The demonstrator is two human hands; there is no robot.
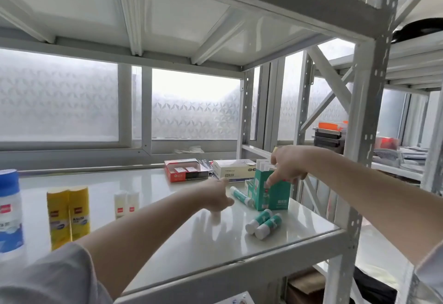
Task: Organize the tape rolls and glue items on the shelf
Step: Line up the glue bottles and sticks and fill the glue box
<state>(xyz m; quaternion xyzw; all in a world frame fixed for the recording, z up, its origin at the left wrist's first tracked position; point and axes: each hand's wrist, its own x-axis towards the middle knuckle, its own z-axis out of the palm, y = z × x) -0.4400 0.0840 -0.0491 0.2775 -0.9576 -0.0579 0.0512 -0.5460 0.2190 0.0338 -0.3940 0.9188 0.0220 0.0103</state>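
On the shelf (167,239) we find, from the left, a blue-capped bottle (9,210), two yellow glue sticks (68,215) standing upright with red labels, and two small white sticks (126,204). Our left hand (215,197) reaches across, fingers loosely spread, holding nothing. Behind it lie a red box (185,170) and a white box (233,169) with partly legible Chinese print. A green carton (271,191) stands open with white-capped sticks inside. Our right hand (288,166) rests on its top, index finger pointing down; we cannot tell its grasp. Two green sticks (263,223) lie near the front edge and another (241,196) beside the carton.
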